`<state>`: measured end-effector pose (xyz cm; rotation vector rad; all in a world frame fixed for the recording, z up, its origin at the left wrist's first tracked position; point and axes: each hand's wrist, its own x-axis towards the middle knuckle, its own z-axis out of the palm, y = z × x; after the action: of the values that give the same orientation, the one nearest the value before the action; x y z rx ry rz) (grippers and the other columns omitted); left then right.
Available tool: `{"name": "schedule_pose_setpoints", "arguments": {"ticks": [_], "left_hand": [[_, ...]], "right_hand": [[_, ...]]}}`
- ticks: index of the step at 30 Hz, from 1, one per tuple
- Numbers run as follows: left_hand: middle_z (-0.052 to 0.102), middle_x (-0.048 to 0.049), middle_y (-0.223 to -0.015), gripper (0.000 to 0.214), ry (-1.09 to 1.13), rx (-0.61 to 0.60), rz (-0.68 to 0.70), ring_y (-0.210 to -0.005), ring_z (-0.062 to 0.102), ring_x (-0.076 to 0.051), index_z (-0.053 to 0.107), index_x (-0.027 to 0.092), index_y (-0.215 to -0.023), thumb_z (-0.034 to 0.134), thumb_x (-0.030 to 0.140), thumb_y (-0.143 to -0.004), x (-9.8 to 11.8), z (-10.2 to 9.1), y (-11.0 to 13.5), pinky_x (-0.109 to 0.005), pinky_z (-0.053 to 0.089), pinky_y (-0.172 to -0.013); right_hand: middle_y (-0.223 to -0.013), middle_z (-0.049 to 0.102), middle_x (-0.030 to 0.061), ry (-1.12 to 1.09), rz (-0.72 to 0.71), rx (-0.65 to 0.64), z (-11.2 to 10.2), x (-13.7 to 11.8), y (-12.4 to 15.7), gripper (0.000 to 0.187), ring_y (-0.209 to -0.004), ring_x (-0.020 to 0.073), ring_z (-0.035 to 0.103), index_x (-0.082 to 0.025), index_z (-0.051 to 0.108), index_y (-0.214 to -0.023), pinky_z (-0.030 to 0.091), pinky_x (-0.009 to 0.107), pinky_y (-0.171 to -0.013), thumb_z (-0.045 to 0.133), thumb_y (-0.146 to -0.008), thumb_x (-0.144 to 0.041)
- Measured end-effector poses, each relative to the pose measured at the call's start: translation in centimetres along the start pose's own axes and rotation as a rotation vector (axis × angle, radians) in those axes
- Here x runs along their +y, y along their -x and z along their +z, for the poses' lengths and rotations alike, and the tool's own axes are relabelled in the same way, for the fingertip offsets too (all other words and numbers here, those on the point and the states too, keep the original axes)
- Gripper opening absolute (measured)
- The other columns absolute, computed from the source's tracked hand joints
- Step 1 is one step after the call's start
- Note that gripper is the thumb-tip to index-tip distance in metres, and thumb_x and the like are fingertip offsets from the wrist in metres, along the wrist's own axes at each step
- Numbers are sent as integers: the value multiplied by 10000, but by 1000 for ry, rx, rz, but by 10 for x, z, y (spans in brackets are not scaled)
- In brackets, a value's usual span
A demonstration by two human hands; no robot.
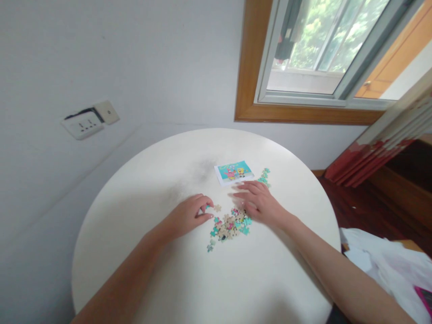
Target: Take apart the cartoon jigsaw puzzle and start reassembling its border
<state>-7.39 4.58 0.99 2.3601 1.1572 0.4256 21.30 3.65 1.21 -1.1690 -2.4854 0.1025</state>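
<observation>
A loose heap of jigsaw puzzle pieces [227, 228], teal, tan and pink, lies on the white round table [135, 193]. At the heap's left, my left hand [189, 215] has curled fingers with a gap between thumb and index finger. A teal bit shows under its fingertips, beside a tan puzzle piece [218, 208]. My right hand [261, 203] hovers over or rests at the heap's upper right, fingers spread; contact is unclear. Just beyond it lies a picture card [233, 172] with cartoon figures. More teal pieces [265, 174] sit beyond the right hand, partly hidden by it.
A wall with a power socket [84, 124] stands behind the table at left. A wood-framed window [248, 90] is at the upper right, with a red and white curtain [357, 157] beside it. White cloth or bags [381, 261] lie right of the table.
</observation>
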Motion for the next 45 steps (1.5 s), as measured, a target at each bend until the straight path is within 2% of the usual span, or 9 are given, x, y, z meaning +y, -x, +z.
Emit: {"name": "schedule_pose_setpoints", "arguments": {"ticks": [3, 6, 12, 19, 26, 30, 34, 40, 45], "left_hand": [[551, -4, -834, 189, -11, 12, -2, -750, 522, -162, 582, 204, -984, 554, 325, -841, 1, 0, 0, -263, 403, -673], [557, -6, -835, 192, -31, 20, 2, -757, 523, -166, 578, 201, -993, 542, 323, -849, 2, 1, -1, -269, 407, -687], [576, -13, -859, 209, -39, 16, 7, -764, 532, -169, 585, 203, -1016, 536, 330, -856, 2, 1, -1, -271, 408, -685], [571, -14, -850, 210, -31, 11, -9, -756, 524, -165, 586, 200, -992, 525, 345, -853, 6, -1, -1, -264, 411, -666], [544, -12, -830, 204, 41, 7, -26, -733, 515, -158, 590, 202, -991, 509, 344, -869, 6, -5, 2, -257, 419, -655], [528, -10, -855, 175, 123, -48, 15, -723, 522, -138, 632, 219, -969, 525, 322, -876, 9, -10, 4, -245, 425, -689], [527, -14, -891, 182, 137, -146, 94, -786, 533, -146, 659, 247, -1002, 565, 319, -865, 19, -13, 7, -238, 411, -717], [527, 6, -883, 297, -4, -157, 127, -811, 510, -164, 614, 237, -975, 730, 338, -722, 28, -5, 8, -244, 363, -716], [512, 3, -883, 185, -59, -127, 124, -818, 507, -163, 606, 234, -958, 654, 296, -791, 21, -2, 6, -246, 350, -722]], "right_hand": [[-1357, 545, 53, -65, -131, -48, 10, -27, -7, 410, -1324, 229, 377, -294, 523, -1337, 205, 491, -1123, 471, -931, -306], [-1360, 542, 64, -62, -142, -59, 17, -37, -15, 393, -1344, 230, 351, -271, 537, -1324, 168, 492, -1138, 461, -938, -287], [-1345, 557, 49, -60, -87, -78, 26, -26, -31, 301, -1333, 242, 368, -294, 638, -1196, 224, 508, -1103, 487, -936, -290], [-1297, 598, 49, -87, -72, -44, 23, -24, -29, 255, -1327, 245, 388, -298, 682, -1117, 208, 517, -1105, 528, -921, -353], [-1192, 650, 54, -230, -155, -6, 6, -8, -10, 249, -1160, 196, 539, -248, 701, -1063, 411, 370, -987, 530, -884, -216], [-1120, 643, 90, -93, -3, 5, -1, 9, -1, 331, -1029, 210, 570, -222, 681, -1118, 438, 388, -935, 518, -845, -131], [-1032, 613, 110, 12, 140, -43, -4, 12, 0, 287, -960, 217, 568, -192, 705, -1021, 450, 378, -888, 514, -826, -103], [-929, 568, 75, -170, 253, -94, -5, -9, -1, 169, -712, 134, 570, -160, 675, -972, 481, 277, -712, 574, -836, -166], [-847, 553, 35, -259, 307, -143, 2, -22, -2, 112, -634, 101, 543, -161, 658, -901, 451, 249, -655, 564, -840, -167]]}}
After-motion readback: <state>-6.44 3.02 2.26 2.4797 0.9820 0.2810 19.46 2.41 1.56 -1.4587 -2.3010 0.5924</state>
